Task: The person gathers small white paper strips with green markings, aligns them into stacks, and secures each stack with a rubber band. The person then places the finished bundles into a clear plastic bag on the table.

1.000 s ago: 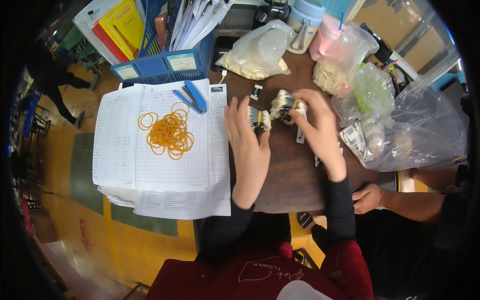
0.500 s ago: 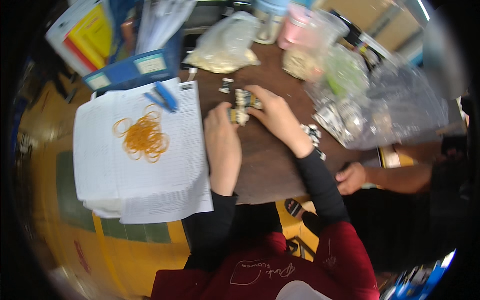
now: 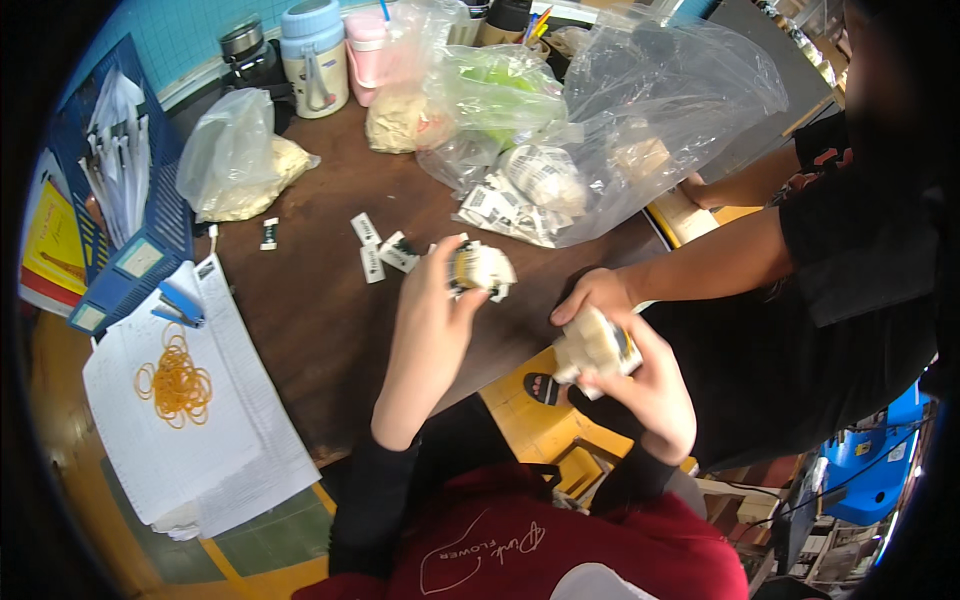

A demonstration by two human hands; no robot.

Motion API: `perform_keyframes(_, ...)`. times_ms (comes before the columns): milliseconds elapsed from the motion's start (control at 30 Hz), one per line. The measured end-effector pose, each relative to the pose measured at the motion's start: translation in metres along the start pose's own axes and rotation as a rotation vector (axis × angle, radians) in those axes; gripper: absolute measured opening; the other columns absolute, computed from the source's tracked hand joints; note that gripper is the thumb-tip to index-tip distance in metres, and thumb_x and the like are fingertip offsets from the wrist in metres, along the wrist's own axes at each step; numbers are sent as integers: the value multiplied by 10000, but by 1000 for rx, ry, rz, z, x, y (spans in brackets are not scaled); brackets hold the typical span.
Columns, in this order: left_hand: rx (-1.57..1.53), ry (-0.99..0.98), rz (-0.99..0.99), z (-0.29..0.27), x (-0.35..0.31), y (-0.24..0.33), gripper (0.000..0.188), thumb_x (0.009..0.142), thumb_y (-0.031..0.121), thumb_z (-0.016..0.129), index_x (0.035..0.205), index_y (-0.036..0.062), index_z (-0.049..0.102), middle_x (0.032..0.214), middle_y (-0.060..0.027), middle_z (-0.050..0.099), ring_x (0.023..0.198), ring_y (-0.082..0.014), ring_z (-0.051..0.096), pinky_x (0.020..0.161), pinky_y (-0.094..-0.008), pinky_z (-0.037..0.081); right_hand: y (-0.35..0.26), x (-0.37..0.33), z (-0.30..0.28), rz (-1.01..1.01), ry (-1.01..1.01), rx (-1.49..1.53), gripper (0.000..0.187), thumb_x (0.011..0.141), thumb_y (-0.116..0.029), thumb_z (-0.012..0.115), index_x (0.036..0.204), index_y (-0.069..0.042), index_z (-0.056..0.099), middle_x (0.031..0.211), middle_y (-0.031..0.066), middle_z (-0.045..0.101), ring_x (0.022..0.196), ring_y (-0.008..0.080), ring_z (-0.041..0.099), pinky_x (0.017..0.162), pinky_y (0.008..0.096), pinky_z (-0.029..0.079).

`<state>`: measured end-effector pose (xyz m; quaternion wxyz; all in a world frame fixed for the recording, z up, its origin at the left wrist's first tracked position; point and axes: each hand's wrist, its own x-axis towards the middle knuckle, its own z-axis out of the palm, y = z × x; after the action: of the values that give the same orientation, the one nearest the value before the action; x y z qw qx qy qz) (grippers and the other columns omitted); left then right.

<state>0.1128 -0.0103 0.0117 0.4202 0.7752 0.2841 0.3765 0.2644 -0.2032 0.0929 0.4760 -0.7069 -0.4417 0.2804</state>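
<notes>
My left hand (image 3: 432,300) is closed around a bundle of small white-and-black labels (image 3: 488,268) with a yellowish band about it, just above the brown table. Past the table's front edge, my right hand (image 3: 658,385) grips a second bundle of cream-white labels (image 3: 592,345), slightly blurred. A co-worker's hand (image 3: 600,292) is right beside this second bundle; whether it touches it I cannot tell. A few loose labels (image 3: 372,262) lie on the table beyond my left hand, and a single dark-and-white label (image 3: 269,234) lies farther left.
Orange rubber bands (image 3: 178,388) rest on paper sheets (image 3: 240,440) at left, near a blue stapler (image 3: 180,303) and a blue file rack (image 3: 140,265). Plastic bags (image 3: 235,160), a large clear bag (image 3: 680,80) and bottles (image 3: 315,60) line the back. The co-worker's arm (image 3: 710,255) reaches in from the right.
My view has swung to the right. My hands, close together over the table before, are now apart; the right one has moved with its bundle past the table edge to the co-worker's hand.
</notes>
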Motion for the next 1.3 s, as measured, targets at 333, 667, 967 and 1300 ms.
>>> perform_keyframes(333,-155,-799,-51,213,143,11,518,904,161,695,1329,-78,521,1188,-302,651,1157,-381,629,951,-417,488,132,-25,-68,266,776,-111,488,885,-7,735,1330,15,534,1100,79,661,965,129,626,833,278,527)
perform_keyframes(667,327,-335,394,244,153,-16,783,800,61,729,1470,-57,341,1000,-281,665,1004,-469,639,798,-508,536,158,176,-149,-270,619,-425,604,866,-74,745,1395,13,466,1181,183,646,1043,280,639,903,375,513)
perform_keyframes(967,-85,-503,118,126,81,29,675,923,162,678,1488,-28,361,1365,-279,552,1263,-347,565,1053,-423,456,198,178,-151,-434,377,-704,730,877,-38,705,1503,-48,329,1236,228,617,1184,329,585,962,386,497)
perform_keyframes(1300,-607,-1055,-322,-36,-128,-6,336,1006,84,595,1337,25,600,1360,-110,618,1265,-237,580,1085,-368,445,84,11,26,-618,958,-187,159,897,24,658,1046,16,603,1028,132,670,867,178,652,798,305,538)
